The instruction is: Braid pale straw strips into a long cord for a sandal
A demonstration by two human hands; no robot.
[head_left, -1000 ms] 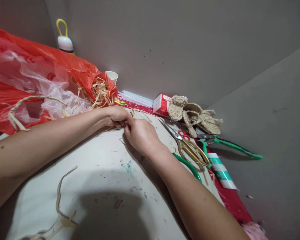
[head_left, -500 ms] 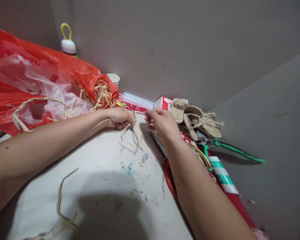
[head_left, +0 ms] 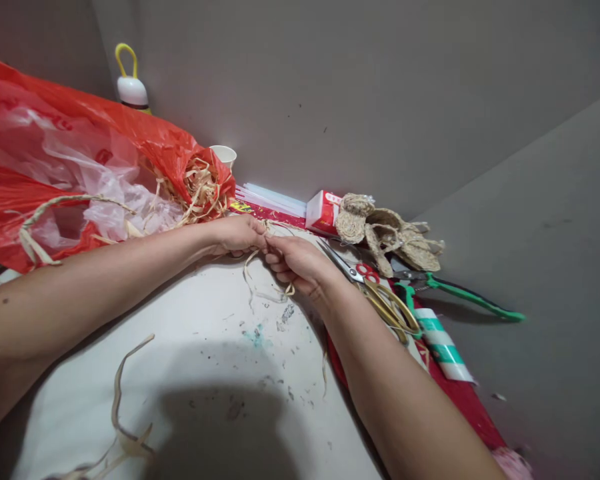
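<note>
My left hand [head_left: 241, 235] pinches a bundle of pale raffia strands [head_left: 251, 268] over the far part of the white table [head_left: 205, 313]. Against its fingertips, my right hand [head_left: 295, 260] is closed, thumb and finger pressed together on the same raffia. Loose ends dangle below both hands and curl toward the tabletop. The fingers cover the spot where the strands meet, so any knot there is hidden. Just behind the hands, to the left, more raffia [head_left: 203, 187] spills from the mouth of a red plastic bag [head_left: 165, 137].
Right of my right arm lie gold-handled scissors [head_left: 387, 303], green-handled pruners [head_left: 473, 297], a green-and-white roll [head_left: 444, 347] and woven straw pieces [head_left: 380, 230]. Along the wall are a red-and-white box [head_left: 323, 211], translucent sticks [head_left: 273, 199], a white cup [head_left: 224, 156] and a bottle [head_left: 133, 92]. A loose strand [head_left: 117, 393] lies near left.
My right hand has moved left, from beside the strands to meet my left hand at the raffia. The gold-handled scissors are now more exposed. My left hand keeps its hold.
</note>
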